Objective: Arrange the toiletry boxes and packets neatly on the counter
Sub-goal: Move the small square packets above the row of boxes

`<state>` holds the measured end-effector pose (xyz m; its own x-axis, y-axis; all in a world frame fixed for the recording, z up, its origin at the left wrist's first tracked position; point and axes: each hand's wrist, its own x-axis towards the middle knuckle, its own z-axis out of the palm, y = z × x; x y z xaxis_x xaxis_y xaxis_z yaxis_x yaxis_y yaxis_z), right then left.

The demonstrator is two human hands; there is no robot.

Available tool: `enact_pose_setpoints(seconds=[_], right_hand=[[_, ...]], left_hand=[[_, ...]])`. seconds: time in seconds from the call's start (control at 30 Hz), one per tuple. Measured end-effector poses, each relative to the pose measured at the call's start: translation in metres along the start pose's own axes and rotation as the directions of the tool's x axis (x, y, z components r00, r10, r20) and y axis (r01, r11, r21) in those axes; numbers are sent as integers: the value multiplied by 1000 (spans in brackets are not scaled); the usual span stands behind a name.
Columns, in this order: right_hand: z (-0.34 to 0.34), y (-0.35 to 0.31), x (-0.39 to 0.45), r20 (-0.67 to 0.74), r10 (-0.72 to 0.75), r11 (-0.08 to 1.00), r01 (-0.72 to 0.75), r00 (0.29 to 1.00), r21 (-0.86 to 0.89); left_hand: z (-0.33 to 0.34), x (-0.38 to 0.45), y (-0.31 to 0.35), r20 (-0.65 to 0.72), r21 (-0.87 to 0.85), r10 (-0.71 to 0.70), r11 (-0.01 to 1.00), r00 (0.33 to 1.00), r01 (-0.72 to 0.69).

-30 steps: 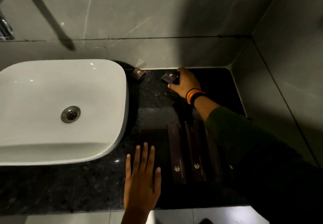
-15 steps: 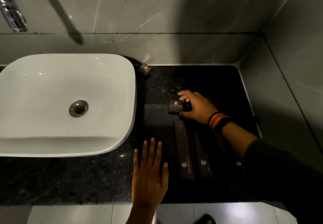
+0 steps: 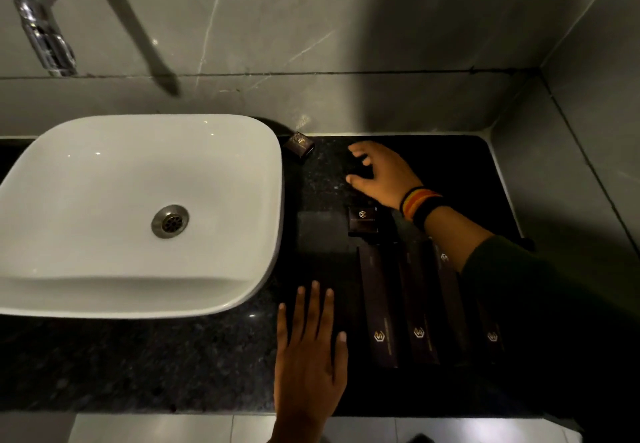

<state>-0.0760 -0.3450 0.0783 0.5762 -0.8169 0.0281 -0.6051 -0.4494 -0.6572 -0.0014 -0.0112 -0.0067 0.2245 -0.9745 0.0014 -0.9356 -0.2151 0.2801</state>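
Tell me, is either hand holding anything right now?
Nothing. The right hand hovers open above the counter; the left hand lies flat on it.

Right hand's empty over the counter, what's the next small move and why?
Probably reach the right hand to the stray small box beside the basin and bring it next to the small box already set above the long boxes.

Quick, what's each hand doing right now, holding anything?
Left hand: open, flat on the counter, holding nothing.
Right hand: open, fingers spread above the counter, holding nothing; small box lies just beside its wrist.
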Motion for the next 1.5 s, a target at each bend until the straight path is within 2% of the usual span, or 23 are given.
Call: enact_pose_setpoints(seconds=[0.13, 0.33, 0.43, 0.53, 0.67, 0.77, 0.97, 1.17, 1.3, 1.4, 1.5], right_hand=[[25, -32, 58, 35, -51, 988, 56, 998, -142], [72, -57, 99, -10, 50, 962, -50, 999, -270], [85, -55, 105, -82, 56, 948, -79, 995, -309], [79, -49, 103, -95, 39, 967, -61, 995, -249], [45, -25, 71, -63, -1, 999, -2, 998, -50], [8, 2, 31, -17, 13, 997, -11, 1000, 71], [-50, 57, -42, 129, 183, 980, -191, 975, 48], [-50, 72, -76, 240, 155, 987, -160, 958, 3], [-44, 63, -75, 254, 156, 987, -138, 955, -86], [-49, 62, -80, 276, 170, 985, -159, 946, -65], [-68, 65, -95, 179, 195, 980, -200, 964, 9]], left_hand=[[2, 2, -2, -4, 42, 11, 999, 1000, -11], [9, 2, -4, -34, 80, 20, 997, 999, -17], [11, 3, -6, -37, 96, 22, 995, 999, -18], [9, 5, -5, -40, 84, 19, 996, 999, -16], [4, 3, -4, -26, 51, 14, 999, 1000, -13], [1, 4, -4, -16, 28, 12, 1000, 1000, -12], [1, 2, -3, -31, -9, 2, 1000, 1000, -2], [3, 1, -4, -22, 21, -4, 1000, 1000, 4], [2, 0, -4, -41, 6, -5, 1000, 999, 6], [-1, 0, -3, -39, 7, -11, 1000, 999, 12], [-3, 0, -2, -46, -19, -5, 1000, 999, 4]])
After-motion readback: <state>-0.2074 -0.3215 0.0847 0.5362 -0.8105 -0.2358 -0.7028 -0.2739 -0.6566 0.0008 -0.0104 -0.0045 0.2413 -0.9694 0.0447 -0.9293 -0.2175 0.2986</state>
